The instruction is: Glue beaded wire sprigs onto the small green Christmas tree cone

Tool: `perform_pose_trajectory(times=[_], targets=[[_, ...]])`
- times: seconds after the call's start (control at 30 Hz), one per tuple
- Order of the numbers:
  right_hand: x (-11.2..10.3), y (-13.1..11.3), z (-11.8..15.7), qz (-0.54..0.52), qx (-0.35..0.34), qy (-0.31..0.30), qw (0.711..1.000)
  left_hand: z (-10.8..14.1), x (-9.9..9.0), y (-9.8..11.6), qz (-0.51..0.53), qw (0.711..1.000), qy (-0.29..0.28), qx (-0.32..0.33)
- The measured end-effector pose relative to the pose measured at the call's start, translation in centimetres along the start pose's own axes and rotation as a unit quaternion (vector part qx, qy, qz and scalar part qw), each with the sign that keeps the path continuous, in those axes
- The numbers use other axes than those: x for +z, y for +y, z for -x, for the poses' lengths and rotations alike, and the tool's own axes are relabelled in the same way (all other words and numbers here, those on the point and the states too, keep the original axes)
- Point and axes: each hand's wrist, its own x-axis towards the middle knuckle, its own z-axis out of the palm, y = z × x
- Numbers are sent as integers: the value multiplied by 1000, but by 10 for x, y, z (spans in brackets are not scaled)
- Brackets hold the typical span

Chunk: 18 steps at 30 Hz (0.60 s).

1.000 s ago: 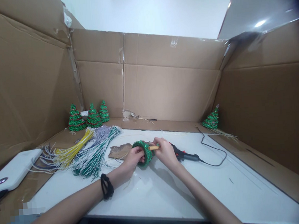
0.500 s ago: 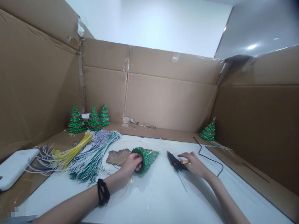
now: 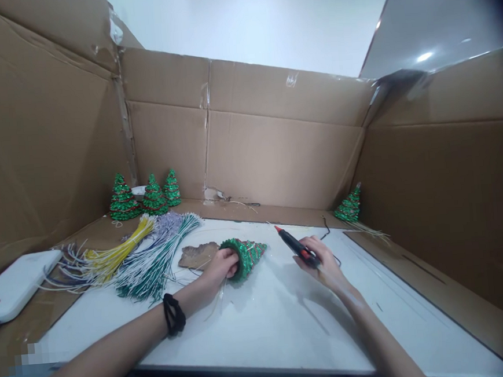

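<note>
My left hand (image 3: pixel 223 264) grips the base rim of a small green glittery tree (image 3: pixel 250 257), which lies on its side with the tip pointing right. Its fingers reach into the hollow base. In my right hand (image 3: pixel 320 257) is a black glue gun (image 3: pixel 297 246) with a red-orange nozzle, raised above the white board (image 3: pixel 263 333) and angled toward the upper left. The fingers wrap round its body. Behind my left hand a ragged brown piece (image 3: pixel 199 255) lies on the board.
Bundles of yellow stems (image 3: pixel 123 248) and green-white stems (image 3: pixel 153 266) lie at the left, beside a white device (image 3: pixel 19 282). Several green trees (image 3: pixel 123 198) stand at the back left, another tree (image 3: pixel 348 206) at the right. Cardboard walls (image 3: pixel 283 145) surround the board.
My right hand has closed round the glue gun and lifted it off the board, its nozzle now higher. My left hand still holds the tree. The view has shifted slightly.
</note>
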Motion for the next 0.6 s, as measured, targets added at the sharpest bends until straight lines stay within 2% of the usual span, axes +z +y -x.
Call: perform_pose_trajectory(times=[0.07, 0.13, 0.23, 0.6], targets=[[6, -13, 2, -7, -71, 49, 996, 0, 0, 0, -4, 1000, 2, -4], [12, -22, 6, -5, -135, 59, 989, 0, 0, 0, -2, 1000, 0, -3], [19, -29, 10, -3, -185, 66, 981, 2, 0, 1, 3, 1000, 0, 1], [26, -30, 9, 12, -188, 88, 978, -4, -1, -4, 6, 1000, -4, -1]])
